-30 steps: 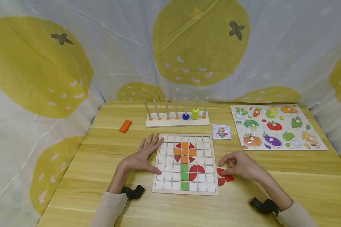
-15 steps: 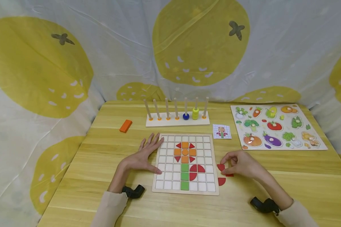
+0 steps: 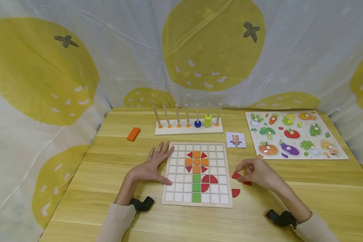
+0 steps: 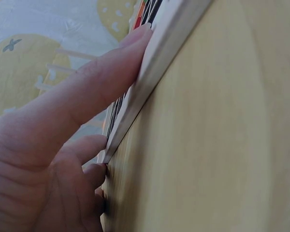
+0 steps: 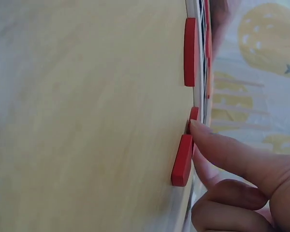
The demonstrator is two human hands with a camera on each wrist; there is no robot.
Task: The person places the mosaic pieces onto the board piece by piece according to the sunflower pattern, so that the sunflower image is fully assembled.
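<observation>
A square wooden grid board point(image 3: 196, 204) lies at the middle, bearing orange, red and green pieces in a flower shape. My left hand point(image 3: 152, 168) rests spread at its left edge, thumb and forefinger on the frame. Right of the board, my right hand point(image 3: 260, 173) pinches a red quarter-circle piece point(image 3: 235, 175) between thumb and forefinger, close to the tabletop. Another red piece point(image 3: 247, 183) lies partly hidden under that hand; in the right wrist view this red piece point(image 5: 182, 162) sits beside the thumb. A loose red quarter circle point(image 3: 235, 193) lies nearer me.
Behind the board stands a peg rack point(image 3: 189, 131) with blue and yellow-green beads. A small pattern card point(image 3: 236, 139) lies to its right, then a vegetable puzzle board point(image 3: 296, 144). An orange block point(image 3: 133, 134) is at the left; a lemon-print cloth point(image 3: 133, 60) hangs behind.
The red quarter circle at my right fingertips has turned and shifted slightly away from me, apart from the nearer one. My right hand moved a little with it; the left hand stayed still.
</observation>
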